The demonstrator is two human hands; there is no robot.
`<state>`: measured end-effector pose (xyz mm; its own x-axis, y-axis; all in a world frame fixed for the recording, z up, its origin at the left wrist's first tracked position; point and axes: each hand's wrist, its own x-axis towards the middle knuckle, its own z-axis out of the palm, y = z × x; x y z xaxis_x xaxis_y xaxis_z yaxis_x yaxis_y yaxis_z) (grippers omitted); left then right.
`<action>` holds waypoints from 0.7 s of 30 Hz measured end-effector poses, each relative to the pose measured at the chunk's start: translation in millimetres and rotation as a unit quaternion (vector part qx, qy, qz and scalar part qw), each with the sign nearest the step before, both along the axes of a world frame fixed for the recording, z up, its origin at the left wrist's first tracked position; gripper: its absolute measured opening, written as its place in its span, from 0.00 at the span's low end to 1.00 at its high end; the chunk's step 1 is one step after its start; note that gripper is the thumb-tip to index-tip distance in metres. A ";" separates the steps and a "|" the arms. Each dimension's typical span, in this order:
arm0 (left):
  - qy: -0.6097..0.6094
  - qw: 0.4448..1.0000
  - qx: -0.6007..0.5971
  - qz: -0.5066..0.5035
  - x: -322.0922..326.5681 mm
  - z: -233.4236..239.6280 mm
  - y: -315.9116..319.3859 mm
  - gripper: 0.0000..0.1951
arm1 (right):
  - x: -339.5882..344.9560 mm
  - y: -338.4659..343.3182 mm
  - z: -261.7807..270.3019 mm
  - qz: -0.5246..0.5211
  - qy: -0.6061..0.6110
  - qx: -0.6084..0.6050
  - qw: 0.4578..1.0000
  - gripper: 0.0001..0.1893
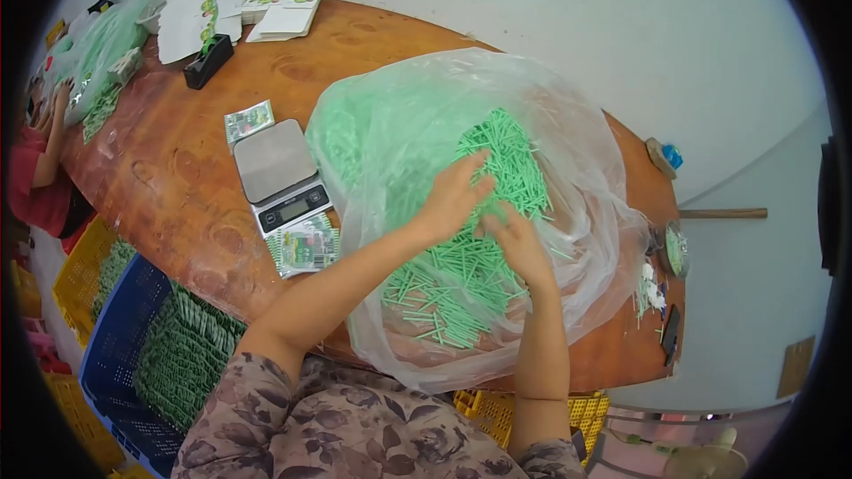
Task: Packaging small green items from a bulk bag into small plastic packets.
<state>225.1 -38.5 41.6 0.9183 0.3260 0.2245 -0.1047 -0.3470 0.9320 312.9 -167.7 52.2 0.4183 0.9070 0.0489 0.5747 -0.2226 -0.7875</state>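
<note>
Many short, thin green sticks [459,279] lie in a heap inside a large, clear plastic bag [586,266] spread wide on the table. Over the middle of the heap is my left hand [456,196], its fingers apart and no stick plainly held. My right hand [522,246] faces it from the lower right, its fingers curled and blurred. A green blur shows between the two hands, so whether the right fingers grip sticks is unclear. Cloudy folds of the bag cover more green on the left.
Left of the bag, a digital scale [276,159] stands between printed packets [303,249]. A tape dispenser [208,61] and white cartons [286,10] are farther back. A blue crate [120,339] holds green packets below. Another person [43,166] works at far left.
</note>
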 end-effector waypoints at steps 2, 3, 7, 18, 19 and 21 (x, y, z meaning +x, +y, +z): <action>-0.094 0.972 -0.213 0.036 -0.1 8.8 -3.4 0.36 | -0.9 -0.7 -3.5 -0.050 0.152 0.113 0.981 0.12; -0.065 0.958 -0.277 0.026 4.0 14.2 -5.7 0.34 | 0.9 7.0 -12.1 -0.047 0.234 0.134 0.962 0.15; -0.199 0.966 -0.019 0.164 -55.0 56.8 38.4 0.18 | 14.8 11.7 -21.4 -0.080 -0.259 -0.174 0.947 0.17; 0.118 0.762 0.614 0.168 -208.9 -55.7 31.5 0.17 | -11.1 -31.8 -64.7 -0.089 -0.209 0.125 0.966 0.11; 0.101 0.791 0.586 0.143 -212.5 -64.9 35.5 0.17 | -6.2 -33.3 -83.6 -0.056 -0.331 0.100 0.937 0.12; 0.103 0.838 0.523 0.116 -224.2 -75.1 38.7 0.16 | -7.9 -29.6 -75.2 -0.084 -0.231 0.108 0.963 0.12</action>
